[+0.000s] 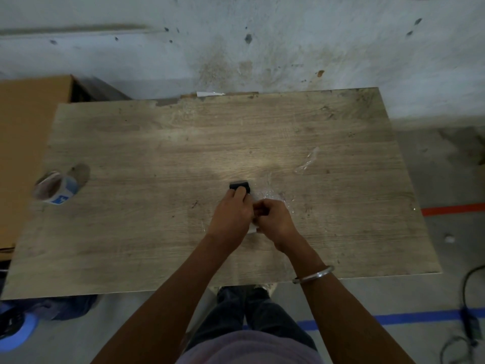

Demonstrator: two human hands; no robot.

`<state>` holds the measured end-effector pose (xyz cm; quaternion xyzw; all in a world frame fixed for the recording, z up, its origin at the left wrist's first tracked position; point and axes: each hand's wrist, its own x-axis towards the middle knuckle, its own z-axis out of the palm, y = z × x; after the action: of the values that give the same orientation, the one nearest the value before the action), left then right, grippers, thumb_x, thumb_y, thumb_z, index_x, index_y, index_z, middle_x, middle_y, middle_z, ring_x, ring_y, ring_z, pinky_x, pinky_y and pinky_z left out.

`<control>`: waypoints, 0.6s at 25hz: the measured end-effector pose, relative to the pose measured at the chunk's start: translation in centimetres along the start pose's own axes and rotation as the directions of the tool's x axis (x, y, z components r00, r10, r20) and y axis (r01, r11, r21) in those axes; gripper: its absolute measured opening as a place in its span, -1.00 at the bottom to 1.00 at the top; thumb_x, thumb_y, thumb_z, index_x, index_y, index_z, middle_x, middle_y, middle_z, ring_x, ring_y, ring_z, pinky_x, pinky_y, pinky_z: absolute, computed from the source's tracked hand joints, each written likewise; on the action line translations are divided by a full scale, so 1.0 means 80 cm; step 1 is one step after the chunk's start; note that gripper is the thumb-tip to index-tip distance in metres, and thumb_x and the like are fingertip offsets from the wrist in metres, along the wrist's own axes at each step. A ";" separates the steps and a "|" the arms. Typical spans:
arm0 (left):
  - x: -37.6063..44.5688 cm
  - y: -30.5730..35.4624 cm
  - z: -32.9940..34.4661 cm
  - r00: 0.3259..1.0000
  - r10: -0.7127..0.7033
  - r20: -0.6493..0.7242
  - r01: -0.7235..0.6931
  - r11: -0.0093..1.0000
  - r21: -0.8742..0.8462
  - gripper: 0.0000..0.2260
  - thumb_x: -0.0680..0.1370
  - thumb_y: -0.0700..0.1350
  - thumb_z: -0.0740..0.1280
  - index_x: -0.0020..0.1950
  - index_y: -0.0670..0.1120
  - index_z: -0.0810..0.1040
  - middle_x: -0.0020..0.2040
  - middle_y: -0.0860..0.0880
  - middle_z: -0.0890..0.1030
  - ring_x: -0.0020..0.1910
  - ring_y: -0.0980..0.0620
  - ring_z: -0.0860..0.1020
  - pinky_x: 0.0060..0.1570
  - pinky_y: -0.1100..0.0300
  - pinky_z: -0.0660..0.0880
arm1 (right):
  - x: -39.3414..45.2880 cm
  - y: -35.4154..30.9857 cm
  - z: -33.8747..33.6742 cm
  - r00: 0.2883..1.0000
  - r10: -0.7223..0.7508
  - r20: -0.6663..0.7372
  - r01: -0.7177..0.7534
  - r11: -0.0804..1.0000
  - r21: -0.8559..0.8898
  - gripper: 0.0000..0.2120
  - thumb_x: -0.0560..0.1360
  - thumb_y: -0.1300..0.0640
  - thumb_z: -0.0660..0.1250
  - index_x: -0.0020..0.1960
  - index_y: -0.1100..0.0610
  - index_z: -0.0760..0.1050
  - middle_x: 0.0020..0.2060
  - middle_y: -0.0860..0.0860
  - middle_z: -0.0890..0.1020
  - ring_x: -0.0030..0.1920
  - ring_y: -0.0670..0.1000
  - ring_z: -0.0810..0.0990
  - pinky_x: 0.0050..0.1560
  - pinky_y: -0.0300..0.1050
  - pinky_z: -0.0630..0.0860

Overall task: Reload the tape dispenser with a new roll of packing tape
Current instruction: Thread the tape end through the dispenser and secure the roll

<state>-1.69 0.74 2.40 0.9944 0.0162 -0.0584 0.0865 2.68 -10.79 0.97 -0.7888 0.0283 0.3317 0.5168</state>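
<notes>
Fingers [240, 193] of left hand [231, 214] curled tight over black tape dispenser [239, 185] at worktop [157, 153] centre. Right hand [273, 216] just beside at three o'clock, fingers pinched on something small, hard to make out. Clear tape scrap [307, 161] up at two o'clock. Tape roll [56, 187] well apart at nine o'clock, near worktop edge. Cardboard box [29, 127] beyond.
</notes>
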 end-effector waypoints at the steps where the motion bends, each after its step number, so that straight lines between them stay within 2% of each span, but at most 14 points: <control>1: 0.000 -0.001 0.002 1.000 0.011 0.005 -0.012 1.000 0.013 -0.80 0.54 -0.22 0.33 0.15 -0.21 0.51 0.11 -0.18 0.50 0.03 -0.07 0.48 0.01 0.12 0.50 | 0.000 0.001 0.000 1.000 0.001 0.002 -0.001 1.000 -0.003 -0.78 0.44 0.38 0.35 0.03 0.18 0.63 -0.10 0.09 0.72 -0.07 0.05 0.69 -0.04 -0.03 0.62; 3: 0.002 -0.003 0.005 1.000 0.012 0.012 -0.012 1.000 0.010 -0.81 0.54 -0.22 0.34 0.14 -0.20 0.52 0.09 -0.17 0.50 0.02 -0.07 0.48 0.01 0.12 0.51 | 0.002 0.002 0.001 1.000 0.002 0.000 -0.002 1.000 -0.006 -0.78 0.44 0.37 0.36 0.01 0.15 0.63 -0.12 0.07 0.72 -0.08 0.04 0.69 -0.04 -0.02 0.62; 5: 0.005 -0.007 0.004 1.000 -0.028 0.008 0.029 0.999 -0.032 -0.89 0.54 -0.23 0.33 0.05 -0.18 0.55 0.01 -0.16 0.54 -0.06 -0.06 0.51 -0.09 0.14 0.49 | 0.003 0.002 0.003 1.000 0.024 -0.006 -0.024 0.999 0.026 -0.78 0.44 0.37 0.35 0.02 0.16 0.64 -0.11 0.08 0.72 -0.08 0.04 0.68 -0.05 -0.04 0.61; 8: 0.004 -0.010 -0.002 0.998 -0.061 0.014 0.061 0.996 -0.067 -0.95 0.51 -0.24 0.36 -0.06 -0.18 0.60 -0.09 -0.15 0.58 -0.16 -0.07 0.53 -0.23 0.17 0.41 | 0.004 -0.004 0.001 0.994 0.110 -0.009 -0.107 0.979 0.175 -0.79 0.47 0.35 0.32 0.02 0.20 0.66 -0.07 0.13 0.71 -0.07 0.03 0.66 -0.13 -0.18 0.56; 10: 0.004 -0.005 -0.013 0.994 -0.083 0.064 0.086 0.996 -0.035 -0.91 0.54 -0.23 0.34 0.01 -0.16 0.61 -0.02 -0.13 0.57 -0.09 -0.06 0.54 -0.19 0.18 0.40 | 0.002 -0.006 0.001 0.991 0.137 0.010 -0.135 0.957 0.258 -0.79 0.47 0.38 0.30 0.03 0.24 0.65 -0.05 0.17 0.70 -0.10 0.02 0.65 -0.15 -0.21 0.55; 12: 0.007 0.002 -0.022 0.988 -0.104 0.118 0.102 0.995 0.019 -0.85 0.58 -0.22 0.27 0.11 -0.16 0.58 0.08 -0.12 0.55 0.03 -0.06 0.53 -0.08 0.16 0.44 | -0.001 -0.008 0.003 0.986 0.165 0.027 -0.165 0.930 0.329 -0.78 0.46 0.41 0.31 0.04 0.28 0.64 -0.04 0.22 0.69 -0.09 0.07 0.64 -0.11 -0.10 0.56; 15: 0.013 0.012 -0.037 0.977 -0.116 0.181 0.099 0.990 0.100 -0.83 0.60 -0.25 0.24 0.15 -0.17 0.54 0.13 -0.14 0.54 0.06 -0.08 0.55 -0.04 0.13 0.48 | -0.005 -0.006 0.009 0.981 0.192 0.026 -0.189 0.919 0.347 -0.78 0.45 0.42 0.29 0.01 0.26 0.64 -0.04 0.23 0.70 -0.07 0.11 0.64 -0.07 0.00 0.57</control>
<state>-0.30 0.34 5.30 0.9852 0.0589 -0.1565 0.0390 2.16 -10.08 1.37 -0.6799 0.1654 0.3665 0.6133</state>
